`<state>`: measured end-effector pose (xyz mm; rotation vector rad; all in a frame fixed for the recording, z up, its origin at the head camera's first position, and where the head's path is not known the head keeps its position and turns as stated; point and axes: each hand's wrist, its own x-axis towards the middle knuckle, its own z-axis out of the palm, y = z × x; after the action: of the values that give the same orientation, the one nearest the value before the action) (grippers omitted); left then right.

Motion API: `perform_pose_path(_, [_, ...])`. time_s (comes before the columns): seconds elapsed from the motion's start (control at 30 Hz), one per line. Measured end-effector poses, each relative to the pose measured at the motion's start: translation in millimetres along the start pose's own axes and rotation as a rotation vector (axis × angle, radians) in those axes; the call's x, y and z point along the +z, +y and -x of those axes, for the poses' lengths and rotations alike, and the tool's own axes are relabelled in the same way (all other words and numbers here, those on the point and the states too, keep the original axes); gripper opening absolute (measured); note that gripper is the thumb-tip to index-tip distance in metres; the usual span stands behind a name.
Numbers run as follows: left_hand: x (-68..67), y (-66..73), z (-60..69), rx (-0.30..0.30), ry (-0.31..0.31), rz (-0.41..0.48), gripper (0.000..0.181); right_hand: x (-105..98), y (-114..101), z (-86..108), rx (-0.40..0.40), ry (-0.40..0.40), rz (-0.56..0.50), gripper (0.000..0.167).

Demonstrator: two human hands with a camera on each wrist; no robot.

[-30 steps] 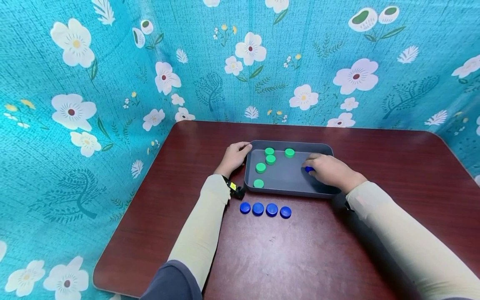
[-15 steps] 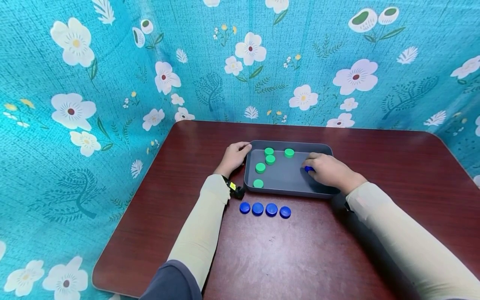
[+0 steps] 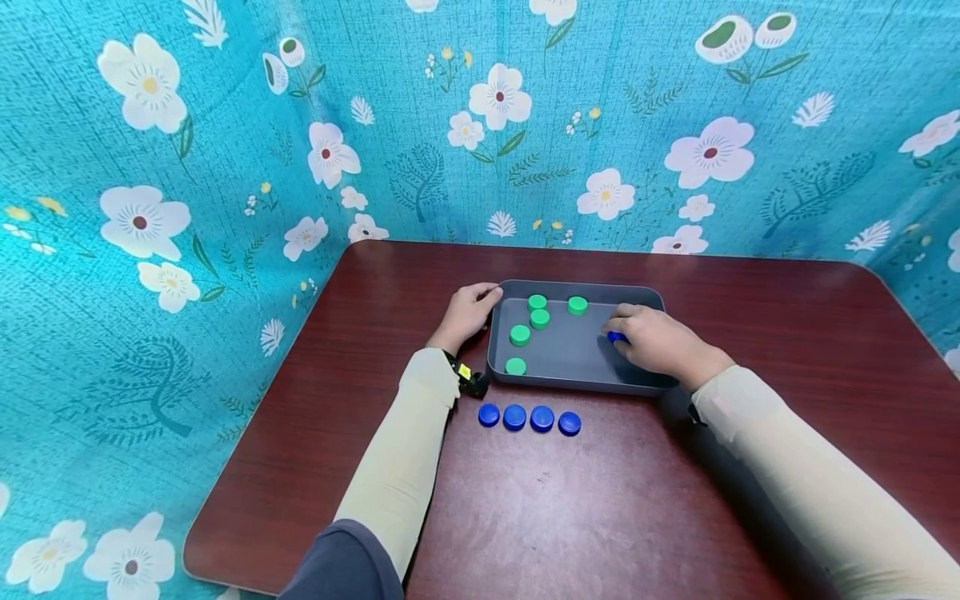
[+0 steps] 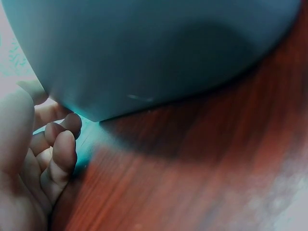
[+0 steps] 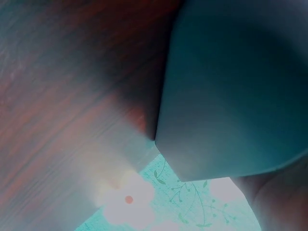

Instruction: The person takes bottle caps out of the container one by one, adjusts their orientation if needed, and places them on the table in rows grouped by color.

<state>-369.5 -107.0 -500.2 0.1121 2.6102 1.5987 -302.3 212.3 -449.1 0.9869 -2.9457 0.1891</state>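
Left hand [image 3: 467, 317]: you grip the tray [image 3: 561, 354] by its far left rim.
Right hand [image 3: 651, 337]: you pinch a blue cap [image 3: 617, 337] inside the tray's right half.
Cap step: probably setting it down.
Next move: calls for a clean release.

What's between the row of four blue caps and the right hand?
The head view shows, from the blue caps to the right hand, bare table, the near wall of the tray, then its bare floor.
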Motion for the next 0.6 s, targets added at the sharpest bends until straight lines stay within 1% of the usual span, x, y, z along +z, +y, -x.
perform_pose_path(0.23, [-0.3,-0.6,-1.0,0.010,0.010,-0.012,0.042,-2.5,-1.6,2.2,-0.012,0.011,-0.014,0.026])
perform_pose_path(0.6, [-0.3,0.6,-0.4,-0.007,-0.006,-0.008,0.044,-7.7,-6.2,10.1,0.000,0.028,-0.038,0.024])
